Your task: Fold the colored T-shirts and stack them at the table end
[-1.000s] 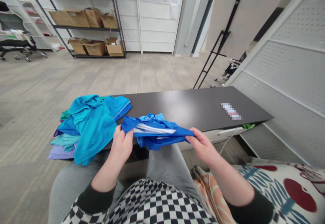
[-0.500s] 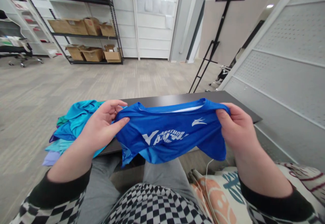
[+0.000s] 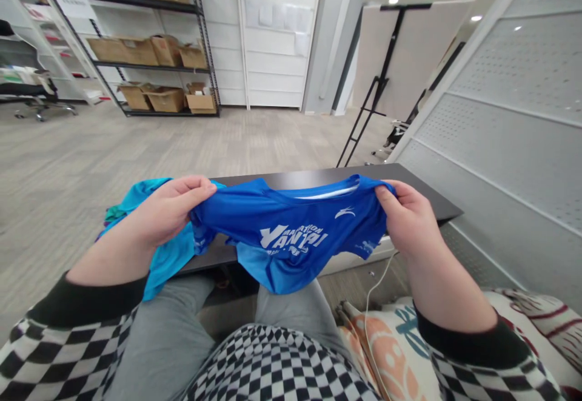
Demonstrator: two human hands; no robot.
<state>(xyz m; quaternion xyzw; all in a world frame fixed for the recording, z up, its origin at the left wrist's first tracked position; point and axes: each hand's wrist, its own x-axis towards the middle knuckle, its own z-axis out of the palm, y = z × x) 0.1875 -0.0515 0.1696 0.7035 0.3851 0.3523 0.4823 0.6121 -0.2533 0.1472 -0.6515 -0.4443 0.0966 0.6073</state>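
Observation:
A blue T-shirt (image 3: 295,213) with white "Marathon Yantai" lettering hangs stretched between my hands, above the near edge of the dark table (image 3: 313,178). My left hand (image 3: 184,204) pinches its shoulder or sleeve on the left, thumb against fingers. On the opposite side my right hand (image 3: 404,213) is closed on the other shoulder. The collar faces up and the lower part sags in folds over my lap. Behind and below my left forearm lies a heap of turquoise clothes (image 3: 175,255), partly hidden by the arm.
Patterned cushions (image 3: 395,352) and a white cable (image 3: 370,304) lie at my right. A white perforated partition (image 3: 500,110) rises beside the table's right end. Beyond stand a black easel (image 3: 386,79) with a board and a shelf rack (image 3: 150,64) holding cardboard boxes.
My left hand has shifted left and closed into a pinch on the shirt. My right hand has moved slightly left. More of the shirt's lettering shows now.

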